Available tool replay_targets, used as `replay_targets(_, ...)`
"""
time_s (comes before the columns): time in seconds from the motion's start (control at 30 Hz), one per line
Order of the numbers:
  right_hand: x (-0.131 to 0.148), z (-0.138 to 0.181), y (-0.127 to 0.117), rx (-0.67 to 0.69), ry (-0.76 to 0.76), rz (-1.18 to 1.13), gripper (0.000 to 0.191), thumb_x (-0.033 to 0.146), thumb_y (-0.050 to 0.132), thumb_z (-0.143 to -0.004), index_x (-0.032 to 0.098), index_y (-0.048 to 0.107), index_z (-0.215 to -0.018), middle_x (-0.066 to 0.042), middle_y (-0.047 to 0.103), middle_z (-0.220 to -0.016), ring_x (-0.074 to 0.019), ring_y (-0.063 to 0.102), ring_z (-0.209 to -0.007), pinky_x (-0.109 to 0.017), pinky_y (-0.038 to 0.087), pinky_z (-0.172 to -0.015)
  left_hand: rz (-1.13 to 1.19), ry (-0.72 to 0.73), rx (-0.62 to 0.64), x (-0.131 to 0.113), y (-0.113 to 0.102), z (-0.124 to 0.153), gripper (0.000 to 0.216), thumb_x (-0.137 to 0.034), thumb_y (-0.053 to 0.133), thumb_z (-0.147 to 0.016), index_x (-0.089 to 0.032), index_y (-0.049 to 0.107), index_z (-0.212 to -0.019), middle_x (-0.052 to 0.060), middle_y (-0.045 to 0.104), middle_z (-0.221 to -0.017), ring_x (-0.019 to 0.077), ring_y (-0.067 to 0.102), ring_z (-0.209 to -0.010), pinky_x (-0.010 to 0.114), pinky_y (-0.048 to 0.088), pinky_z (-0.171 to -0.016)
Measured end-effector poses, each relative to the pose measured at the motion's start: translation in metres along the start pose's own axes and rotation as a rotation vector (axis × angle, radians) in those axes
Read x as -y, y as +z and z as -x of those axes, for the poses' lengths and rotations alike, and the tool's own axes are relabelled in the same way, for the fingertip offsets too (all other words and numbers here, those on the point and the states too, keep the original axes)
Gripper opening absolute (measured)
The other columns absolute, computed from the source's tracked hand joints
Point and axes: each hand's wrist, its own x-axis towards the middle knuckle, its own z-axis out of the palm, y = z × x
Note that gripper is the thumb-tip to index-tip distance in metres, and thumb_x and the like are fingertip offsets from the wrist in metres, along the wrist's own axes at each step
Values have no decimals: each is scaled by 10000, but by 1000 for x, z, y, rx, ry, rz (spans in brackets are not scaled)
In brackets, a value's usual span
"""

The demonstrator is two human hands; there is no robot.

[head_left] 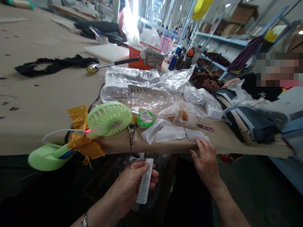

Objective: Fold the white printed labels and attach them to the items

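My left hand (129, 181) is closed on a small stack of white printed label strips (145, 186), thumb on top, just below the table edge. At the table's front edge my right hand (207, 162) has its thumb and fingers apart. Its fingertips rest at the near side of a small pile of white labels (195, 135); whether they grip one I cannot make out. To the left of that pile lie more printed labels (170, 134) and a fanned bundle of strips (152, 130). Thread snips (205, 127) with a pink handle lie behind the pile.
A green fan (109, 119) is taped to the table edge, beside a soldering-iron-like tool (131, 134) and a green round tin (145, 119). Clear plastic bags (151, 91) with label bundles lie behind. Folded dark fabric (258, 121) lies right, near another person (260, 86).
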Motion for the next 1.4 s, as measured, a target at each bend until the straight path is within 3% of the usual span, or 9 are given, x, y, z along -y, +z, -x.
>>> replay_targets(0.1, -13, 5, 4, 35, -34, 69, 338, 277, 501, -912, 156, 557, -1223, -140, 616, -1177, -294, 530, -1105, -489, 408, -938, -3, -11, -3, 3, 0, 0, 68, -154, 573, -840, -95, 605, -844, 59, 679, -652, 143, 649, -578, 239, 511, -553)
replay_targets(0.23, -19, 3, 4, -30, -56, -2, 176, 210, 557, -883, 188, 644, -1035, -80, 692, -1015, -235, 602, -956, -417, 422, -895, -2, -11, -16, 4, 0, -1, 65, -165, 590, -827, -102, 601, -841, 52, 678, -649, 142, 647, -573, 238, 512, -550)
replay_targets(0.5, -21, -6, 3, -143, 45, -237, 77, 204, 565, -873, 199, 640, -889, -64, 670, -913, -217, 603, -899, -412, 471, -845, -22, -10, 36, 4, -5, 0, 110, -200, 606, -823, -95, 606, -858, 72, 687, -678, 144, 642, -570, 248, 518, -561)
replay_targets(0.63, 19, -6, -4, -239, 78, -416, 103, 160, 582, -849, 219, 620, -924, -67, 630, -986, -231, 574, -979, -470, 453, -897, -32, -30, 52, 3, -3, 4, 116, -195, 553, -852, -93, 607, -866, 76, 683, -684, 130, 621, -530, 251, 507, -559)
replay_targets(0.77, 88, 0, -6, -10, -219, -748, 167, 109, 547, -844, 229, 611, -941, -67, 628, -1022, -242, 552, -1051, -463, 480, -874, 30, -15, 103, 2, -2, 5, 125, -188, 560, -822, -89, 631, -850, 71, 663, -669, 132, 597, -521, 254, 480, -537)
replay_targets(0.9, 133, 3, -1, 106, -446, -797, 156, 101, 529, -855, 216, 634, -864, -54, 665, -972, -213, 572, -1010, -427, 476, -883, 145, 90, 122, 4, -7, 3, 84, -146, 664, -661, -82, 646, -714, 37, 619, -625, 101, 546, -518, 205, 390, -497)
replay_targets(1.13, 137, -3, 5, 161, -558, -771, 163, 136, 508, -881, 211, 648, -841, -48, 702, -943, -198, 594, -1031, -402, 447, -940, 205, 131, 67, 6, -14, 2, 112, -157, 696, -587, -107, 629, -662, 13, 593, -596, 100, 519, -523, 214, 359, -505)
replay_targets(1.4, 140, -3, 0, 215, -545, -713, 160, 132, 506, -882, 199, 649, -855, -40, 718, -929, -199, 607, -1016, -400, 425, -953, 213, 152, 51, 9, -13, 2, 134, -179, 703, -598, -111, 619, -677, 5, 583, -610, 90, 508, -525, 201, 347, -493)
